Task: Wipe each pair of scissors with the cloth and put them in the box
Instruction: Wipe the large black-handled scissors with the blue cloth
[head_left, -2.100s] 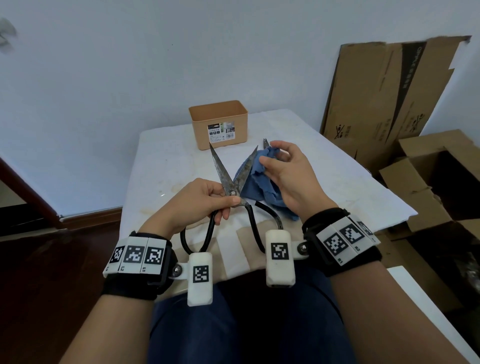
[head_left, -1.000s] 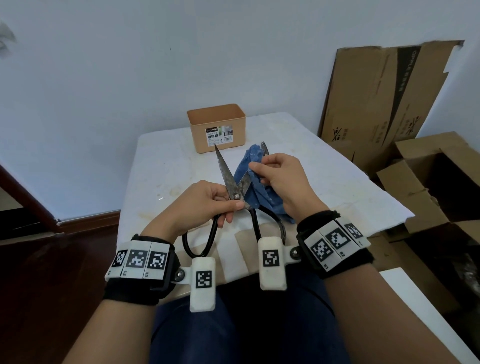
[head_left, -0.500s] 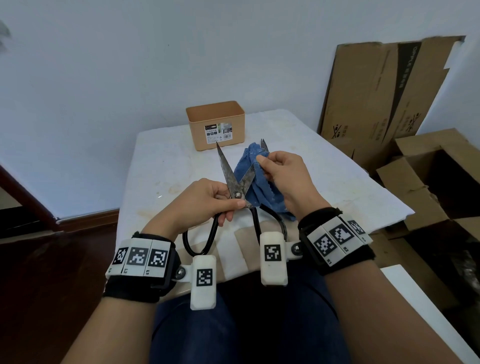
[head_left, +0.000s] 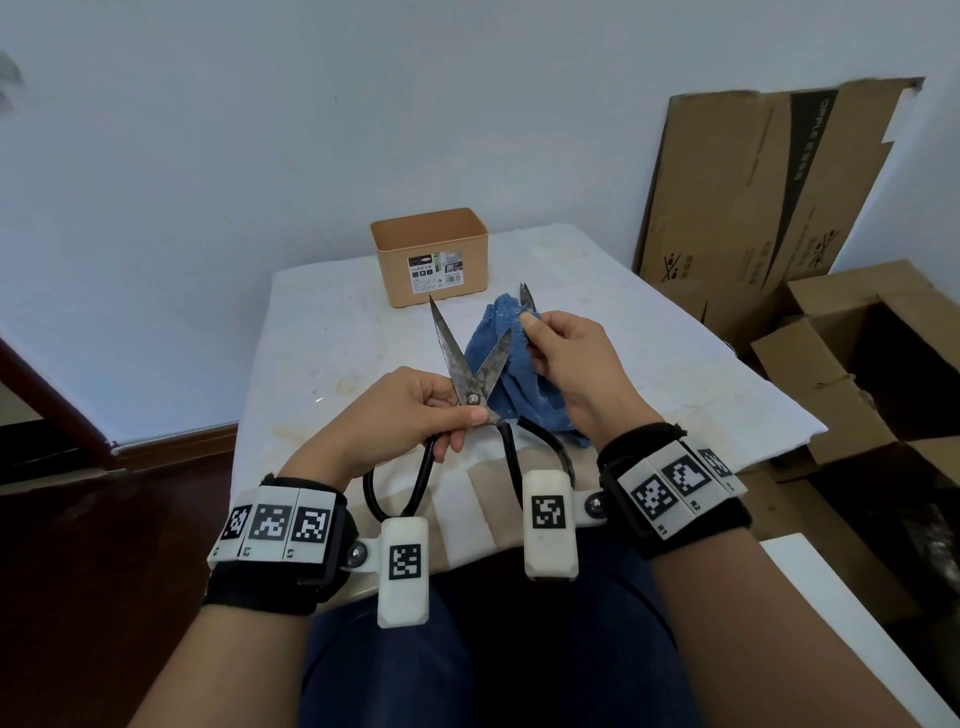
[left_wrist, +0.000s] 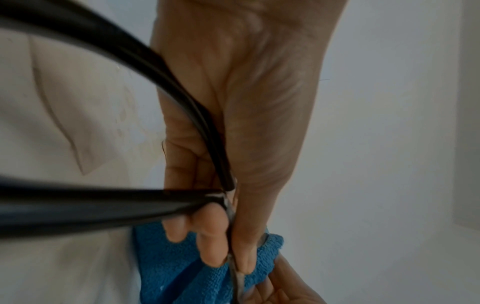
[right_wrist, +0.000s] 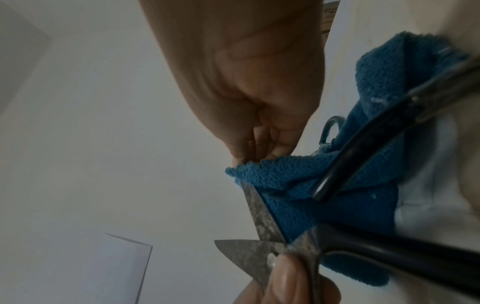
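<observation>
The black-handled scissors (head_left: 470, 387) stand splayed open above the table's near edge, left hand (head_left: 400, 415) pinching their pivot. At three o'clock, the right hand (head_left: 566, 358) pinches the blue cloth (head_left: 511, 384) round one blade. The box (head_left: 431, 257) waits at twelve. A slipping cloth could expose fingers to the edge.

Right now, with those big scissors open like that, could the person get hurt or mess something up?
Possibly. The right hand pinches the blue cloth over one blade of the open scissors, so a slip might nick a finger. The left hand holds them only near the pivot, so they could twist. The bare blade points toward the box.
</observation>
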